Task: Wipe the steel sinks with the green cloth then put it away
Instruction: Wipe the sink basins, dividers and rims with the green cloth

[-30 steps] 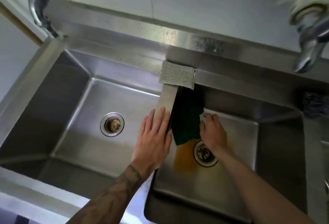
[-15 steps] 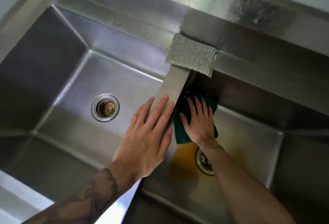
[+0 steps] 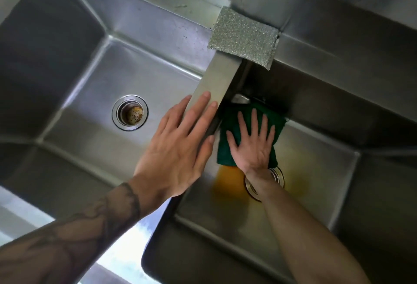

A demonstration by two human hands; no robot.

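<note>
Pressing the green cloth [image 3: 229, 116] mid-frame under my flat right hand [image 3: 252, 148], left hand [image 3: 178, 146] flat on the divider [image 3: 220, 78], I pinch nothing, so it may bunch.

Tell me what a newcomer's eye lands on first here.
The green cloth stands out most, pressed flat under the right hand on the floor of the right sink, near its back left corner. The left hand rests flat on the divider between the sinks, and a silver scrub pad lies at the divider's far end.
</note>
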